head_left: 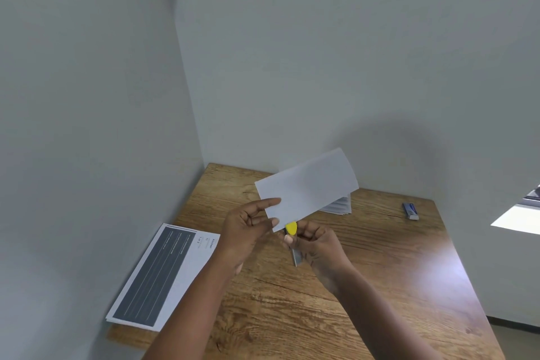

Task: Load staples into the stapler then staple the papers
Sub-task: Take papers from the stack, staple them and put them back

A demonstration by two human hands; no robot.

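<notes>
My left hand pinches the near left corner of a white sheaf of papers, held up above the wooden table. My right hand grips a stapler with a yellow top and a metal body, right under the papers' lower edge. The stapler's mouth is hidden behind the papers. A small blue staple box lies on the table at the far right.
A stack of white papers lies behind the held sheaf. A printed sheet with a dark panel sits at the table's left edge by the wall. Walls close the table's left and far sides.
</notes>
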